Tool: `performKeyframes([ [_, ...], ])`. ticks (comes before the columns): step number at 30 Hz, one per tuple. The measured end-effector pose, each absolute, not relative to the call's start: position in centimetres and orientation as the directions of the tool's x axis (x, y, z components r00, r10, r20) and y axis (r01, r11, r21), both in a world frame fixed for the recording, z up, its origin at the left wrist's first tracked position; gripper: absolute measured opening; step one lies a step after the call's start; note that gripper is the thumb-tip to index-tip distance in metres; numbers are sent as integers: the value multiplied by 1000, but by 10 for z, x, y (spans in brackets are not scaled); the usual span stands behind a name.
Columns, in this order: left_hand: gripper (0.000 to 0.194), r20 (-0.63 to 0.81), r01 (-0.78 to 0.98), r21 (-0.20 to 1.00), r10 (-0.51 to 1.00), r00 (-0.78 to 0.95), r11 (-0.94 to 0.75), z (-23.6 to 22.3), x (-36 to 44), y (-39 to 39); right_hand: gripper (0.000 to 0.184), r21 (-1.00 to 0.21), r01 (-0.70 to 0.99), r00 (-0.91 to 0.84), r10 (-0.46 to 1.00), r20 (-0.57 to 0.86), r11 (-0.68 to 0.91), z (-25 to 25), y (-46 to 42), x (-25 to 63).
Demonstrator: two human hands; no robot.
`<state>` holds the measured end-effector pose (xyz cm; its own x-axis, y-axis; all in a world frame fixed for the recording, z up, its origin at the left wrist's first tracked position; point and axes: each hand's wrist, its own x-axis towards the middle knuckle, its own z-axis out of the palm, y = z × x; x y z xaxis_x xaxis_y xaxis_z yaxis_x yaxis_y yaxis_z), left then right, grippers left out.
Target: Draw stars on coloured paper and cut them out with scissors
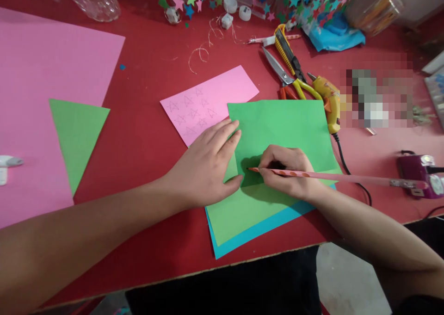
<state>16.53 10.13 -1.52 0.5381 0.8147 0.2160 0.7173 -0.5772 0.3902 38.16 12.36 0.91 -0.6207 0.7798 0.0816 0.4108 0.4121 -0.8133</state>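
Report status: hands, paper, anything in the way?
Left hand spread at left edge of dark green paper. Right hand gripping pencil, tip at paper. Scissors by far edge, away from tip.

I can read no word, number or brand name anywhere from where I stand. The only signs I make out are five-pointed star outlines (194, 113), drawn in thin dark lines on the small pink sheet (220, 94), clustered toward its left end.
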Motion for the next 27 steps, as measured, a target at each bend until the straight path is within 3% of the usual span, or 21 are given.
performKeyframes([
  [27,66,207,712,416,821,533,-567,-12,165,101,9,-769,482,-580,811,81,421,10,117,370],
])
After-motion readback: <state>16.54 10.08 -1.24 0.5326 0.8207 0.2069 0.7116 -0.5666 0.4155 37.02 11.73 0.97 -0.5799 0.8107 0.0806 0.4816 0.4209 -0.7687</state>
